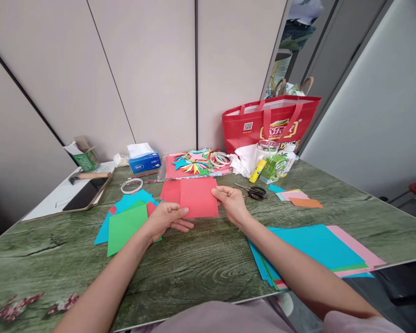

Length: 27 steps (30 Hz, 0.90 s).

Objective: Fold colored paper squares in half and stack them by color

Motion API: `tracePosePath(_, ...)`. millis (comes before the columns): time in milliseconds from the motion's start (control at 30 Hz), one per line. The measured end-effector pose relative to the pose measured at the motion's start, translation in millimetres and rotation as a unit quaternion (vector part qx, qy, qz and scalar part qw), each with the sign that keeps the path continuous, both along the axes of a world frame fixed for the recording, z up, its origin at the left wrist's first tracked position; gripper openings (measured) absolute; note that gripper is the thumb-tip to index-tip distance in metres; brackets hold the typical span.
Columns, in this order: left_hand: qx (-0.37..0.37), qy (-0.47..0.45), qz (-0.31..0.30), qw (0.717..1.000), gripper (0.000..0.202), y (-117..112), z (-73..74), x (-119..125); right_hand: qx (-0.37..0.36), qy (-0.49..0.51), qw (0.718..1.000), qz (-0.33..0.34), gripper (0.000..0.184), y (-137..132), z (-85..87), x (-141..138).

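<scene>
A square sheet of red paper (198, 199) is held up over the table between both hands. My left hand (168, 217) pinches its lower left corner, thumb on top and the other fingers beneath. With thumb and fingertips, my right hand (231, 201) grips the right edge. Another piece of red paper (170, 190) shows behind it to the left. Beside my left hand lie green paper (127, 227) and blue paper (133, 198) in a loose pile. Under my right forearm is a larger stack of blue paper (319, 245) with pink and green sheets.
Black scissors (256, 192), a glue stick (257, 171) and paper strips (301, 198) lie on the right. Folded paper stars (196, 163), tape (131, 186), a tissue box (144, 162), a phone (86, 194) and a hammer (90, 175) are farther back. A red bag (242, 134) stands against the wall.
</scene>
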<state>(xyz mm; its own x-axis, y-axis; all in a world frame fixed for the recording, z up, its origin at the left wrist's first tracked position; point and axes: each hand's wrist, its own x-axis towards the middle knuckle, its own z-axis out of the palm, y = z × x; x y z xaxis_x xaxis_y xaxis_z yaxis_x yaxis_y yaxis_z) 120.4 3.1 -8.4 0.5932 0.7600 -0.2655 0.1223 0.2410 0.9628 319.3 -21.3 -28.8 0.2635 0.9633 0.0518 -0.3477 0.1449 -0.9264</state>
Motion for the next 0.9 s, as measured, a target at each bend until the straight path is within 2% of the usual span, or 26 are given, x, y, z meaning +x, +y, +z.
tracePosePath(367, 0.019, 0.005, 0.014, 1.000, 0.031, -1.9, 0.4, 1.2, 0.004, 0.001, 1.000, 0.002, 0.026, 0.2, 0.0, -0.2)
tracePosePath(533, 0.043, -0.040, 0.001, 0.998, 0.037, -2.6, -1.1, 2.2, 0.006, -0.003, 1.000, 0.004, 0.028, -2.2, -0.9, -2.0)
tracePosePath(700, 0.034, -0.068, 0.056, 0.996, 0.036, -1.7, -1.9, 3.9, -0.016, -0.034, 0.999, 0.025, 0.031, -5.5, -2.4, -9.7)
tracePosePath(900, 0.025, -0.081, 0.075, 0.994, 0.033, 0.5, -5.0, 3.4, 0.001, -0.038, 0.999, 0.021, 0.029, -7.0, -2.3, -13.1)
